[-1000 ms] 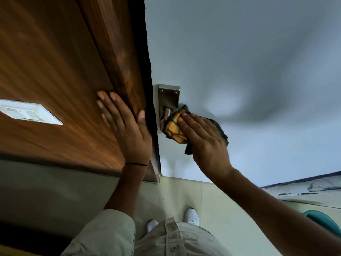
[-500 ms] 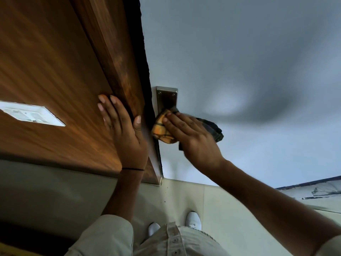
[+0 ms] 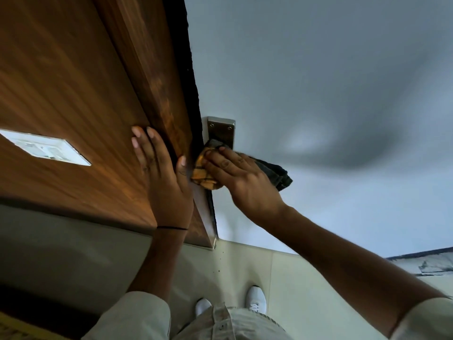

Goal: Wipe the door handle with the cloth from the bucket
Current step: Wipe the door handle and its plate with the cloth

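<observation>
A metal handle plate is fixed to the pale grey door beside its edge. The lever itself is hidden under the cloth. My right hand presses a yellow checked and dark cloth over the handle, fingers wrapped around it. The cloth's dark end hangs out to the right of the hand. My left hand lies flat on the brown wooden frame, fingers spread, thumb at the frame's edge close to the cloth.
A white switch plate sits on the wooden panel to the left. Below are cream floor tiles and my white shoes. A dark-edged threshold or mat shows at the right edge.
My right hand has slid the cloth left and slightly up along the handle toward the door edge, covering the lever base. My left hand stays flat on the frame.
</observation>
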### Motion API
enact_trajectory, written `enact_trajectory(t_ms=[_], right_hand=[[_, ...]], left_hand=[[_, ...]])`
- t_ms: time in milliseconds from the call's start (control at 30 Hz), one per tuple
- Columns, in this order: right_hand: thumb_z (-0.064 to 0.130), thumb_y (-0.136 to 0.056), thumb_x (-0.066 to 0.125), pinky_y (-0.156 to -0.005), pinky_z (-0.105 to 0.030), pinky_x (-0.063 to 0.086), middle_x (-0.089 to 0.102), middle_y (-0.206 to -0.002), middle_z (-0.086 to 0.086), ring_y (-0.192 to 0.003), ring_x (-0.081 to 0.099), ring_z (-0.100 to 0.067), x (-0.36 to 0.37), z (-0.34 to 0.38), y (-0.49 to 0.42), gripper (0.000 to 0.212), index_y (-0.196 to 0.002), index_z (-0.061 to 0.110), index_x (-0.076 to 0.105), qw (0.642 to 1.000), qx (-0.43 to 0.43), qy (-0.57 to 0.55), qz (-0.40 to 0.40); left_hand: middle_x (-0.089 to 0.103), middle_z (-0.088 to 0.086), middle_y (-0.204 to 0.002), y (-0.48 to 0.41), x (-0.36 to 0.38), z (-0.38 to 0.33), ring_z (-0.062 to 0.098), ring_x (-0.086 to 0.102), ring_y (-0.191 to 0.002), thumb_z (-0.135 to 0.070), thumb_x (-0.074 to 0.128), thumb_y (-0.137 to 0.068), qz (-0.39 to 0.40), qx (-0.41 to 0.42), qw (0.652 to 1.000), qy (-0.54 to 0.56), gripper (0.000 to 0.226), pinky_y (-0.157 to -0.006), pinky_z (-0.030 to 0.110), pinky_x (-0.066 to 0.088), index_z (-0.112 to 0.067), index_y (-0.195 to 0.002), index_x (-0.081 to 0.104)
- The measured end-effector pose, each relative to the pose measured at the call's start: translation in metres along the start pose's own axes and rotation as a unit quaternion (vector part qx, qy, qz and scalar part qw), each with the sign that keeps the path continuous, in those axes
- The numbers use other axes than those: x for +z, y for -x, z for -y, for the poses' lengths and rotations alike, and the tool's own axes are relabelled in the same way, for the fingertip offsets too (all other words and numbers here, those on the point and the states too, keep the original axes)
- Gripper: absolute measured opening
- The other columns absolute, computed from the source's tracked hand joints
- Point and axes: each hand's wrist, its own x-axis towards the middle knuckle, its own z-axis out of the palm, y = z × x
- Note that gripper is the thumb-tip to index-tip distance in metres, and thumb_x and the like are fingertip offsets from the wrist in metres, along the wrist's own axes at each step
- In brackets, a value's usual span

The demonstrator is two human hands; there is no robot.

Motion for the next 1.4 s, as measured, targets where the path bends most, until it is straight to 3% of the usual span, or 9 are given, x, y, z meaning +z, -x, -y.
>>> enact_trajectory(t_ms=[100,333,533,700,767,900,1000,1100,1400], right_hand=[[0.002,-0.09,0.033,-0.116,-0.039,0.033,0.051,-0.151,-0.006,-0.142,0.045,-0.029,0.0,0.001,0.003,0.058,-0.143,0.013,0.055,1.0,0.007,-0.018,-0.001],[-0.011,-0.068,0.079,-0.112,-0.047,0.042,0.052,-0.151,-0.004,-0.141,0.047,-0.027,-0.009,-0.02,0.046,0.081,-0.142,0.013,0.056,0.99,0.095,-0.093,-0.043],[0.011,-0.079,0.046,-0.104,-0.042,0.048,0.062,-0.14,0.0,-0.129,0.056,-0.024,-0.014,-0.006,0.047,0.059,-0.135,0.018,0.064,0.957,0.19,-0.19,-0.111],[0.008,-0.103,0.049,-0.059,-0.047,0.059,0.076,-0.073,-0.008,-0.065,0.073,-0.029,-0.019,0.012,0.069,0.036,-0.125,0.031,0.066,0.743,0.457,-0.458,-0.173],[0.016,-0.103,0.054,-0.073,-0.041,0.057,0.076,-0.08,-0.004,-0.076,0.072,-0.02,-0.019,0.02,0.066,0.019,-0.111,0.017,0.071,0.675,0.492,-0.502,-0.225],[0.022,-0.105,0.047,-0.071,-0.045,0.063,0.075,-0.101,-0.018,-0.08,0.076,-0.036,-0.029,0.032,0.051,0.027,-0.118,0.006,0.064,0.402,0.502,-0.721,-0.26],[0.027,-0.1,0.049,-0.08,-0.049,0.062,0.068,-0.12,-0.024,-0.093,0.074,-0.039,-0.021,0.034,0.037,0.041,-0.131,0.002,0.055,0.299,0.498,-0.774,-0.251],[0.032,-0.09,0.054,-0.113,-0.056,0.04,0.061,-0.137,-0.022,-0.128,0.058,-0.039,-0.011,0.038,0.026,0.058,-0.141,0.005,0.051,0.262,0.486,-0.797,-0.246],[0.032,-0.102,0.048,-0.114,-0.06,0.036,0.054,-0.144,-0.023,-0.136,0.047,-0.044,0.001,0.035,0.045,0.049,-0.144,0.008,0.05,0.287,0.452,-0.823,-0.192]], left_hand=[[0.009,0.029,-0.158,0.001,-0.002,0.001,0.04,0.007,-0.15,-0.019,0.048,-0.101,0.007,0.004,1.0,-0.014,0.066,-0.12,0.052,0.022,0.003,-0.151,0.011],[0.01,0.031,-0.157,0.002,0.003,-0.007,0.042,0.007,-0.149,-0.007,0.053,-0.098,-0.017,-0.009,0.999,0.027,0.066,-0.123,0.05,0.017,0.007,-0.15,0.014],[0.009,0.028,-0.159,0.004,0.006,-0.007,0.04,0.006,-0.15,-0.008,0.052,-0.098,-0.021,-0.021,0.999,0.027,0.067,-0.122,0.051,0.018,0.005,-0.151,0.012],[0.01,0.029,-0.158,0.003,0.007,-0.011,0.04,0.007,-0.15,-0.007,0.051,-0.099,-0.033,-0.03,0.998,0.038,0.065,-0.124,0.048,0.016,0.006,-0.15,0.014],[0.01,0.03,-0.158,0.003,0.007,-0.012,0.041,0.007,-0.149,-0.006,0.051,-0.099,-0.038,-0.031,0.998,0.043,0.064,-0.124,0.045,0.014,0.007,-0.15,0.015],[0.01,0.031,-0.158,0.003,0.007,-0.012,0.041,0.007,-0.149,-0.005,0.052,-0.098,-0.036,-0.032,0.997,0.053,0.064,-0.124,0.042,0.012,0.007,-0.15,0.015],[0.009,0.031,-0.158,0.003,0.007,-0.011,0.041,0.005,-0.149,-0.006,0.051,-0.099,-0.031,-0.035,0.997,0.058,0.064,-0.124,0.045,0.012,0.006,-0.15,0.014],[0.008,0.03,-0.158,0.003,0.006,-0.008,0.041,0.005,-0.15,-0.009,0.051,-0.1,-0.024,-0.034,0.998,0.054,0.065,-0.124,0.049,0.015,0.006,-0.15,0.013],[0.007,0.031,-0.158,0.004,0.001,-0.008,0.025,-0.001,-0.149,-0.009,0.053,-0.099,-0.018,-0.031,0.997,0.065,0.066,-0.124,0.03,0.008,0.006,-0.15,0.014]])
